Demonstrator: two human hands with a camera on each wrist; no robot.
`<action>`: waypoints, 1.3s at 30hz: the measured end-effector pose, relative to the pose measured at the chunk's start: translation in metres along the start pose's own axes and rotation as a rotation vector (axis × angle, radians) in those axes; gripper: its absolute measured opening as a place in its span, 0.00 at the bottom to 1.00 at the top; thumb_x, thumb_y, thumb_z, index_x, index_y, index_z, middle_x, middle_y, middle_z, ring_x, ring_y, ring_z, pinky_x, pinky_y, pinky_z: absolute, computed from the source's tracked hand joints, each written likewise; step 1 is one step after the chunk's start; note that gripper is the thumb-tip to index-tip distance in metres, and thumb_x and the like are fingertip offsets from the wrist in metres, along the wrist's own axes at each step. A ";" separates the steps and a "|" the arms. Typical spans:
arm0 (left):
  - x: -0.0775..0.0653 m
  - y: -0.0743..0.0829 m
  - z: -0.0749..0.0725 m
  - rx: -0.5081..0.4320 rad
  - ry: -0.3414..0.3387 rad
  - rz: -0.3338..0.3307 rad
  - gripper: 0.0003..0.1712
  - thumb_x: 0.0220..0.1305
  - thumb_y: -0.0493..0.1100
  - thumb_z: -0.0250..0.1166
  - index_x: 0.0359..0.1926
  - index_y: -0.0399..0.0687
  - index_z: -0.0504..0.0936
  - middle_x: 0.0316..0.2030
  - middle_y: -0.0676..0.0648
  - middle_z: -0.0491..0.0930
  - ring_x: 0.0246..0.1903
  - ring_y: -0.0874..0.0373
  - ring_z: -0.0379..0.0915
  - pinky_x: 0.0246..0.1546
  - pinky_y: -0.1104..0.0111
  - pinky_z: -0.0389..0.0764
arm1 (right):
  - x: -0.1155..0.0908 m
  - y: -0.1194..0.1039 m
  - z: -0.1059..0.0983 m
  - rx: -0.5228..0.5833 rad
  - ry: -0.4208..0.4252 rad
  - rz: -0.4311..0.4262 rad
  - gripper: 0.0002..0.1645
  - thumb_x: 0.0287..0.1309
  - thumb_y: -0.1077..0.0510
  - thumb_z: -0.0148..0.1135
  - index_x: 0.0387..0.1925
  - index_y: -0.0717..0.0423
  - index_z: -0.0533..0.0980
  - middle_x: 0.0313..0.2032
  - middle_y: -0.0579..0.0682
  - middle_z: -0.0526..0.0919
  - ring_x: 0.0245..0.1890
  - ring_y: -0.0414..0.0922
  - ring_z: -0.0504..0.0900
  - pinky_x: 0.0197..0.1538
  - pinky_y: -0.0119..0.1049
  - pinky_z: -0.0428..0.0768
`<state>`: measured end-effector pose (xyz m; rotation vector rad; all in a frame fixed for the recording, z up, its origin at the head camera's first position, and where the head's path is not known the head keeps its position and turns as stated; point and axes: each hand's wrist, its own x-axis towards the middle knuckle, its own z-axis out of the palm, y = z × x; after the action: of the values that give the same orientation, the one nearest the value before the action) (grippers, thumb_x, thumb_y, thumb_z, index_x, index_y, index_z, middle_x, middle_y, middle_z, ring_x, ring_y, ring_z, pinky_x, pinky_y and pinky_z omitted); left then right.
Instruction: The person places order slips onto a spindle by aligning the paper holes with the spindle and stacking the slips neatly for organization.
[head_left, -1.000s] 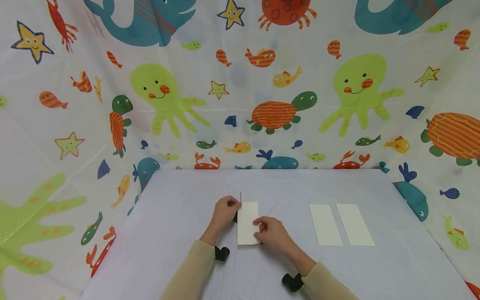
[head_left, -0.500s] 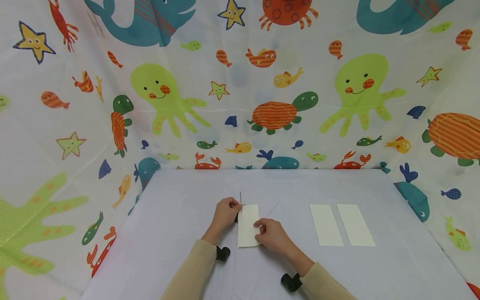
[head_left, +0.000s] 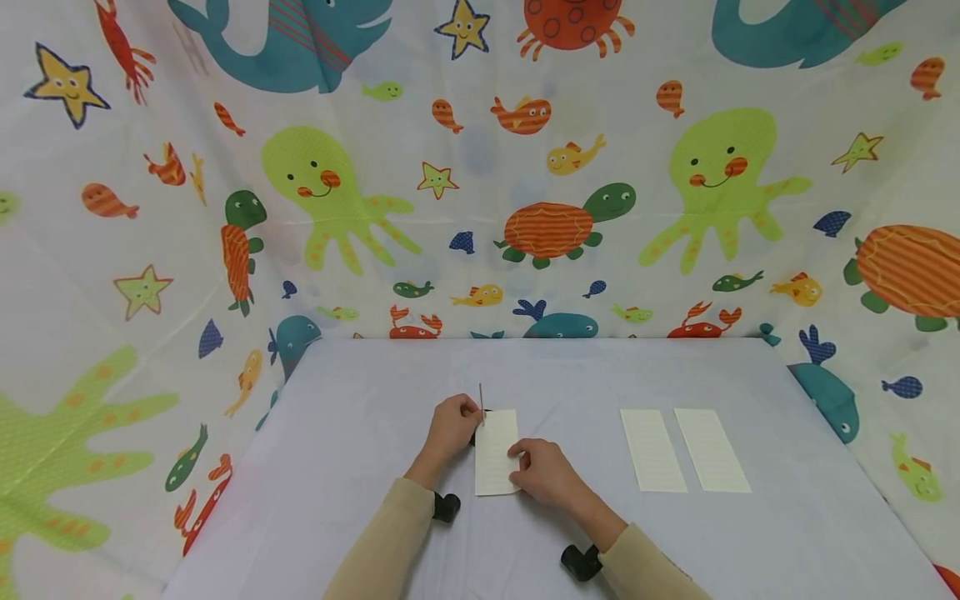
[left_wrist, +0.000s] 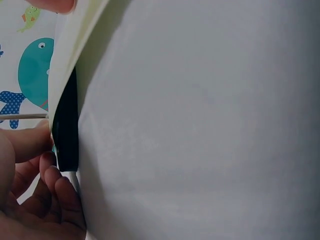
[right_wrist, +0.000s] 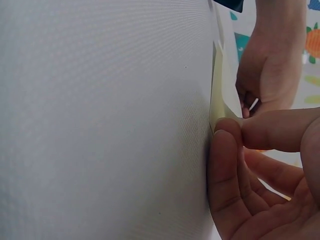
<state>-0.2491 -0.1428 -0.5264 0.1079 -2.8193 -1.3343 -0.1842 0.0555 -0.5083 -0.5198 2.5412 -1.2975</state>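
Note:
A small stack of cream lined paper sheets (head_left: 497, 458) lies between my hands in the head view. At its left edge near the far corner, my left hand (head_left: 452, 423) pinches a black binder clip (left_wrist: 67, 132), with thumb above and fingers below. One thin metal handle (left_wrist: 25, 116) of the clip stands up from the paper; the clip's black body is partly under the sheets. My right hand (head_left: 546, 472) pinches the stack's right edge between thumb and fingers. In the right wrist view, the sheets (right_wrist: 222, 85) show as slightly separated layers.
Two more lined sheets, a left one (head_left: 652, 450) and a right one (head_left: 712, 450), lie flat to the right on the white-covered table (head_left: 360, 392). A sea-animal patterned curtain (head_left: 480, 192) encloses the back and sides.
The stack and both hands have shifted slightly toward me. A lower layer that showed at the stack's bottom left half a second ago is no longer visible. Both grips stay the same.

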 end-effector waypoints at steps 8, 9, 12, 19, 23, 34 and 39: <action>-0.001 0.001 -0.001 0.002 0.004 -0.013 0.05 0.65 0.39 0.69 0.34 0.43 0.81 0.26 0.49 0.76 0.27 0.57 0.70 0.28 0.67 0.72 | 0.000 0.000 0.001 -0.007 -0.001 0.018 0.18 0.52 0.69 0.65 0.47 0.68 0.80 0.22 0.45 0.73 0.18 0.39 0.70 0.22 0.31 0.68; -0.002 0.001 -0.002 0.003 0.006 -0.016 0.05 0.65 0.38 0.69 0.34 0.43 0.81 0.26 0.49 0.75 0.27 0.57 0.70 0.28 0.67 0.72 | 0.000 0.000 0.001 -0.005 -0.001 0.018 0.18 0.52 0.69 0.65 0.48 0.68 0.80 0.22 0.45 0.74 0.18 0.39 0.70 0.22 0.31 0.68; -0.003 0.000 -0.003 0.016 0.012 -0.009 0.05 0.64 0.38 0.70 0.35 0.43 0.81 0.27 0.49 0.75 0.28 0.56 0.70 0.29 0.66 0.72 | 0.000 0.000 0.001 -0.005 0.003 0.012 0.18 0.52 0.69 0.65 0.47 0.68 0.80 0.22 0.45 0.74 0.18 0.38 0.69 0.22 0.31 0.68; -0.009 -0.002 -0.010 0.083 -0.056 0.040 0.07 0.63 0.37 0.70 0.42 0.45 0.83 0.37 0.47 0.73 0.37 0.53 0.68 0.40 0.60 0.74 | 0.000 0.000 0.000 -0.001 0.003 0.012 0.18 0.52 0.69 0.65 0.47 0.68 0.80 0.22 0.45 0.73 0.18 0.38 0.69 0.22 0.30 0.67; -0.011 -0.002 -0.014 0.097 -0.127 0.069 0.08 0.64 0.36 0.69 0.44 0.45 0.85 0.43 0.46 0.75 0.41 0.52 0.70 0.46 0.57 0.75 | -0.001 -0.001 -0.001 0.006 0.003 0.002 0.18 0.52 0.69 0.65 0.46 0.68 0.80 0.22 0.44 0.73 0.18 0.38 0.69 0.22 0.30 0.67; -0.013 -0.002 -0.015 0.115 -0.191 0.080 0.15 0.61 0.41 0.73 0.48 0.46 0.83 0.47 0.46 0.75 0.45 0.50 0.71 0.51 0.54 0.75 | -0.003 0.001 -0.003 -0.010 -0.020 -0.017 0.18 0.52 0.69 0.67 0.47 0.68 0.80 0.23 0.45 0.73 0.19 0.38 0.69 0.22 0.31 0.68; -0.015 0.000 -0.017 0.110 -0.189 0.069 0.15 0.61 0.41 0.72 0.49 0.46 0.83 0.50 0.45 0.76 0.46 0.50 0.71 0.53 0.53 0.75 | -0.007 -0.001 -0.009 -0.044 -0.043 -0.015 0.17 0.52 0.68 0.67 0.46 0.66 0.80 0.24 0.45 0.75 0.21 0.40 0.71 0.24 0.32 0.70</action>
<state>-0.2333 -0.1551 -0.5157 -0.1188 -3.0206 -1.2369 -0.1808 0.0648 -0.5015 -0.5712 2.5402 -1.2241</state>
